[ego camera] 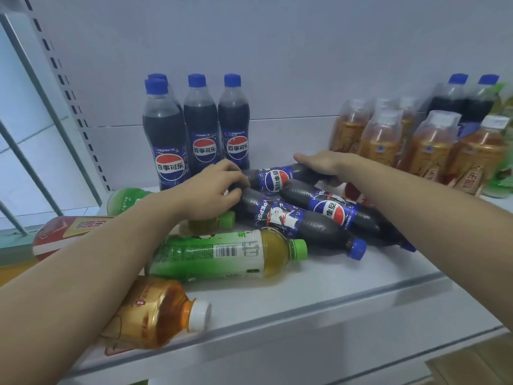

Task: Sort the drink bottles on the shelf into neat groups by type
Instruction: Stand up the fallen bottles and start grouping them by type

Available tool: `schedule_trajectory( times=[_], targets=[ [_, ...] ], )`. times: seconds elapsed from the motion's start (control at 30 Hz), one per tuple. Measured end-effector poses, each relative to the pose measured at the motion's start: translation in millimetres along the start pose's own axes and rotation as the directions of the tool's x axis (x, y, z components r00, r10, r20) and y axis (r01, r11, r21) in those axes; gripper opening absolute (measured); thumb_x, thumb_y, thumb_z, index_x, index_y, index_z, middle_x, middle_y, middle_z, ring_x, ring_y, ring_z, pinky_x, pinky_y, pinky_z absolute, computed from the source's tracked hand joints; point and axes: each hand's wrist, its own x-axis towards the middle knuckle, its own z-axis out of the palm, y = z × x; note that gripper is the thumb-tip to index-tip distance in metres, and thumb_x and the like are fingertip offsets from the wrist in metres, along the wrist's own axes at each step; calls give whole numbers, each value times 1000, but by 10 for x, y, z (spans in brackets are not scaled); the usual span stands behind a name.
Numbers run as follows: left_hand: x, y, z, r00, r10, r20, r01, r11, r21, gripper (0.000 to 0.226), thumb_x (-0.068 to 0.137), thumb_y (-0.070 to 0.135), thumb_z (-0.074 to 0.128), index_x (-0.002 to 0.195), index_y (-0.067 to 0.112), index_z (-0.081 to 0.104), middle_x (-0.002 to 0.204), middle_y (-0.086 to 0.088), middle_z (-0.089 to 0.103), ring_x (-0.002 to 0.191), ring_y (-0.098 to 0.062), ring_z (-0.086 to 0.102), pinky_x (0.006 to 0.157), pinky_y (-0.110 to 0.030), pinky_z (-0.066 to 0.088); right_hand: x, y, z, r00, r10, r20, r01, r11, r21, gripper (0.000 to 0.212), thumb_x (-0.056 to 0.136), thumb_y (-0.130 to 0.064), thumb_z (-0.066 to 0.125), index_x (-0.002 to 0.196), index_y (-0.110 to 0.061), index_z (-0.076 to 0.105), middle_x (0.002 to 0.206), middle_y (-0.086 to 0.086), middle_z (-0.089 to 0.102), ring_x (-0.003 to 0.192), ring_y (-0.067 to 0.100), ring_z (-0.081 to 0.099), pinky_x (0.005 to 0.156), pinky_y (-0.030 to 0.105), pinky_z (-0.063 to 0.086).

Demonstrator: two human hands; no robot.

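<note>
White shelving unit, seen from my feed

I see a pale back panel (277,51) behind a white shelf board (319,287), a slotted upright (59,76) at the left, white wall tiles (16,107) beyond it, and a strip of wood-toned floor (472,365) at lower right. Light is even and cool.

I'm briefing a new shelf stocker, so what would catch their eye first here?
The heap of lying cola bottles mid-shelf, with the left hand and the right hand both on it. Behind left, upright colas stand in a neat group. In front lies a green tea bottle.
</note>
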Motion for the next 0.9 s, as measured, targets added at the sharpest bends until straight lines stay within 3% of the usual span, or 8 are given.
schedule_trajectory(
  times=[0.07,0.2,0.3,0.37,0.5,0.6,0.77,0.9],
  targets=[
    [-3,5,3,1000,-22,-4,22,1000,8,31,102,28,50,130,27,64,135,2,44,130,-20,42,113,-40,35,11,-6,-89,995,-54,-78,64,989,137,52,96,-62,51,96,-9,55,69,6,44,52,15,35,49,25,30],
    [7,20,-8,997,-59,-42,62,995,81,30,100,35,52,127,31,64,123,1,44,123,-21,41,106,-49,41,-140,-293,-354,923,-217,-318,312,906,287,25,96,-32,64,93,-8,62,63,6,48,48,18,38,45,25,29],
    [5,30,-2,999,-48,-7,48,998,40,32,102,31,48,131,28,61,120,1,48,116,-19,49,99,-37,42,-355,-657,-510,803,-316,-506,442,885,147,18,85,-33,74,86,-15,71,69,-3,63,51,10,53,45,20,39],
    [-7,30,3,999,-35,28,34,999,29,34,105,28,45,135,24,58,121,0,55,111,-17,54,91,-31,41,-482,-900,-536,735,-381,-561,498,864,67,17,81,-34,79,83,-18,73,70,-9,65,55,-1,58,46,11,39],
    [-19,40,-3,998,-20,55,18,1000,26,33,106,26,42,136,20,55,127,-1,64,111,-18,58,94,-36,44,-612,-1256,-450,681,-479,-554,522,848,-91,25,79,-39,82,88,-16,76,86,-2,70,81,10,64,63,16,43],
    [-15,30,5,997,-16,71,14,1000,23,32,107,27,39,135,21,54,123,-2,65,107,-19,59,88,-35,44,-628,-1392,-368,699,-481,-528,525,848,-77,33,79,-44,82,91,-15,72,93,0,68,88,14,62,74,23,47],
    [-18,12,27,996,-8,84,5,999,32,31,107,28,38,134,21,53,118,-3,66,101,-19,60,88,-38,47,-651,-1445,-289,739,-479,-473,535,845,-20,37,80,-45,80,96,-14,70,91,-2,66,82,12,60,61,22,44],
    [-20,53,28,997,-1,74,-6,995,101,34,107,28,37,136,18,52,119,-8,66,104,-24,59,86,-35,44,-722,-1379,-231,706,-510,-490,586,810,1,37,82,-44,80,104,-16,68,93,-6,63,88,10,61,66,20,47]
  ],
)
